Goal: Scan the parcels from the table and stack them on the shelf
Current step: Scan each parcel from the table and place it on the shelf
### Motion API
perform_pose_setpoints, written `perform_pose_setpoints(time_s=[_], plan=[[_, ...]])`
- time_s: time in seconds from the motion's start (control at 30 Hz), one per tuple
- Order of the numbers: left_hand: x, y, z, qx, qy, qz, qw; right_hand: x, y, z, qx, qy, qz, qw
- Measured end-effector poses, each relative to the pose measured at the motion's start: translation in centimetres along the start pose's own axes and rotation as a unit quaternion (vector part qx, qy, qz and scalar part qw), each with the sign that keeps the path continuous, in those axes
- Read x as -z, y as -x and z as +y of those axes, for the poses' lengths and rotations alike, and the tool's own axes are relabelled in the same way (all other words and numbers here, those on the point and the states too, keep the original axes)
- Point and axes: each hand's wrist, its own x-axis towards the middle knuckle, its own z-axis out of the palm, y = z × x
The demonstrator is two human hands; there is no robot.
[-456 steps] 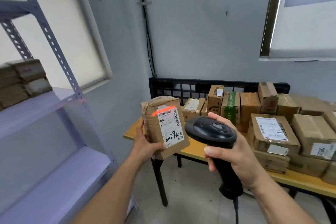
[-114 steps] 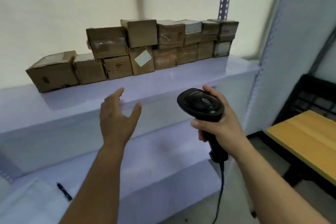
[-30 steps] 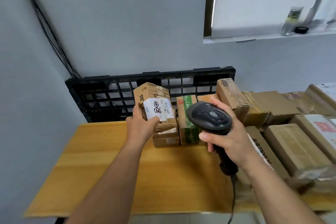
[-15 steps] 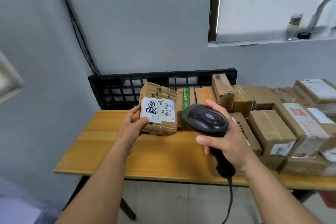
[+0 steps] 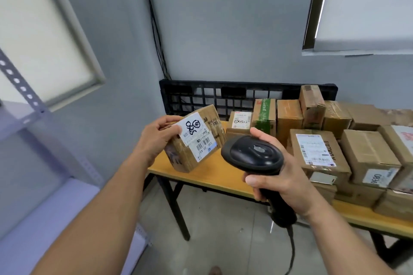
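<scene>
My left hand [image 5: 156, 138] grips a small brown parcel [image 5: 178, 156] by its left side, held in the air above the table's left end, its white barcode label facing me. My right hand [image 5: 283, 176] holds a black barcode scanner [image 5: 252, 155] by the handle, its head just right of the parcel and turned toward the label. Several more brown parcels [image 5: 317, 154] are stacked on the yellow wooden table [image 5: 214, 176]. The grey metal shelf [image 5: 44, 207] stands at the left; its boards in view hold nothing.
A black plastic grid crate [image 5: 201, 96] leans against the wall behind the table. Cables run down the wall corner. The scanner's cord [image 5: 292, 250] hangs toward the tiled floor. A window with a blind is at the left, another at the upper right.
I have turned left from the table toward the shelf. The parcel has come off the table's stack and is tilted, its label now angled toward the scanner, which sits closer to it.
</scene>
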Motion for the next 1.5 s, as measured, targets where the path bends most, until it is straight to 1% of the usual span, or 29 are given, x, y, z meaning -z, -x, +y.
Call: perform_pose_setpoints(time_s=[0.3, 0.6, 0.8, 0.97, 1.1, 1.17, 1.33, 1.43, 1.5], plan=[[4.4, 2.1, 0.6, -0.016, -0.002, 0.046, 0.999, -3.2, -0.2, 0.0, -0.005, 0.008, -0.049, 0.999], [10.1, 2.8, -0.9, -0.03, 0.011, 0.062, 0.998, -8.2, -1.6, -0.7, 0.004, 0.018, -0.071, 0.997], [17.0, 4.4, -2.0, -0.027, 0.054, 0.112, 0.992, -15.2, -3.9, -0.5, 0.025, 0.005, -0.065, 0.998], [22.4, 7.1, -3.1, -0.013, 0.139, 0.15, 0.979, -23.2, -6.1, -0.3, 0.049, 0.018, -0.108, 0.993], [25.9, 9.4, -4.2, -0.004, 0.172, 0.167, 0.971, -29.5, -7.0, -0.5, 0.048, 0.008, -0.13, 0.99], [27.6, 10.6, -4.7, -0.01, 0.164, 0.158, 0.974, -32.2, -7.3, -0.8, 0.055, 0.007, -0.13, 0.99], [32.8, 14.3, -6.2, -0.064, 0.07, 0.098, 0.991, -37.8, -8.3, -1.6, 0.065, -0.011, -0.114, 0.991], [36.1, 16.4, -6.8, -0.088, 0.025, 0.048, 0.995, -40.8, -9.2, -1.9, 0.061, -0.022, -0.124, 0.99], [38.4, 17.4, -7.4, -0.102, 0.004, 0.039, 0.994, -42.7, -9.7, -1.9, 0.061, -0.02, -0.138, 0.988]])
